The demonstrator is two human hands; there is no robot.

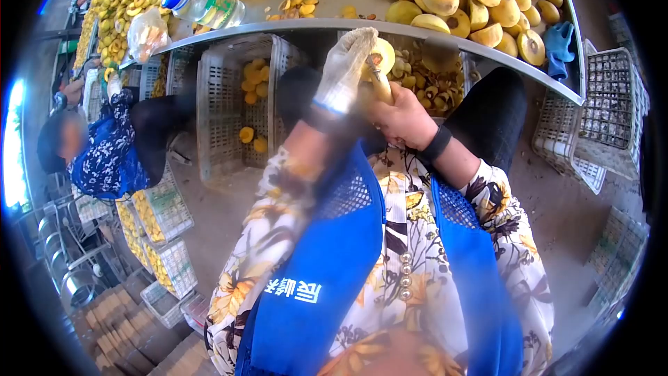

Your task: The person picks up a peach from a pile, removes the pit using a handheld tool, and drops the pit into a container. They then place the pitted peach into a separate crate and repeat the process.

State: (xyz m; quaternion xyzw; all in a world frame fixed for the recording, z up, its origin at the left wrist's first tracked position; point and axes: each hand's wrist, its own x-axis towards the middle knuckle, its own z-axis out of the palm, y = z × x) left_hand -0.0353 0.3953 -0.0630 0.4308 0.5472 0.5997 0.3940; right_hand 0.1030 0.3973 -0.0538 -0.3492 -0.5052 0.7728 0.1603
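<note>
Fruit: a yellow fruit half (383, 56) with a brown pit, held just under the tabletop (334, 0) edge.
Left hand (346, 69): gloved — grip clenched round the fruit.
Right hand (402, 118): bare — grip clenched on a small tool (379, 83).
Crate (240, 101): white — a few yellow fruit pieces inside.

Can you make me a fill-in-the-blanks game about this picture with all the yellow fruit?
1. The left hand wears a ____ and holds a yellow fruit.
2. The right hand is ____, with a black wristband.
3. On the table lies a plastic bottle with a ____ cap.
4. The crate under the table is ____ in colour.

Missing words: glove; bare; blue; white
</note>
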